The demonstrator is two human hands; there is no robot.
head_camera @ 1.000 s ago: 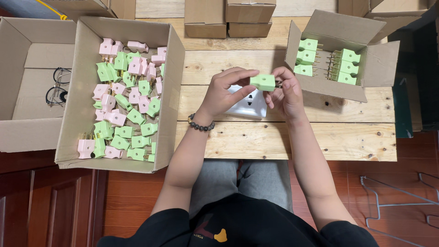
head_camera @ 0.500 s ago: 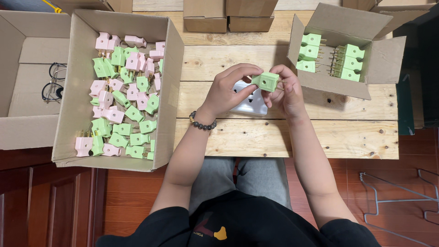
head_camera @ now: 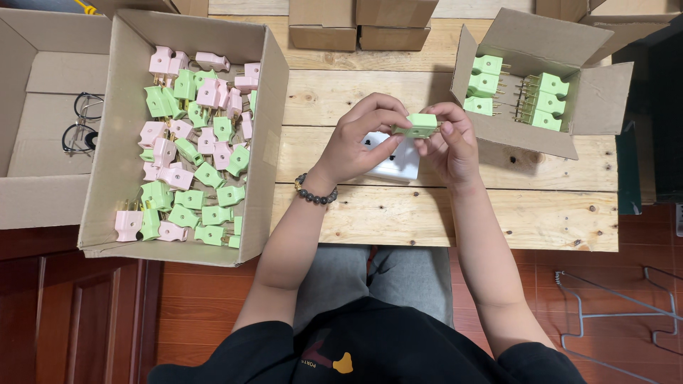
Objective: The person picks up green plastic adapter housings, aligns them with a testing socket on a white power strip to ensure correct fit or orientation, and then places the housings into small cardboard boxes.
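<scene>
Since the earlier frames, both hands are lifting the green plug (head_camera: 418, 125) slightly farther from the body and turning it, while the boxes are staying put.

Green plug: moulded plastic, blocky, smooth; being held above the table, just over the white socket (head_camera: 393, 158), between the two hands.

Left hand (head_camera: 361, 139): fingers curling around the plug's left end, gripping it; a dark bead bracelet (head_camera: 315, 194) is sitting on the wrist.

Right hand (head_camera: 449, 142): fingertips pinching the plug's right end, palm partly closed.

White socket: flat, glossy rectangular plate lying on the table under the hands, mostly hidden.

Table (head_camera: 441, 213): rough pale pine planks with knots and visible gaps; its near edge is running just in front of the person's lap, with bare wood lying open near and right of the hands.

Big box (head_camera: 107, 178): corrugated cardboard, open-topped, standing at left and overhanging the near edge; holding a loose heap of pink and green plugs with brass prongs.

Small box (head_camera: 526, 146): cardboard, flaps open, standing at far right just beside the right hand; holding green plugs in rows.

Left box (head_camera: 32, 192): cardboard, at far left, holding dark-framed glasses (head_camera: 80, 121).

Far boxes (head_camera: 359, 25): closed cardboard, sitting along the far edge.
</scene>
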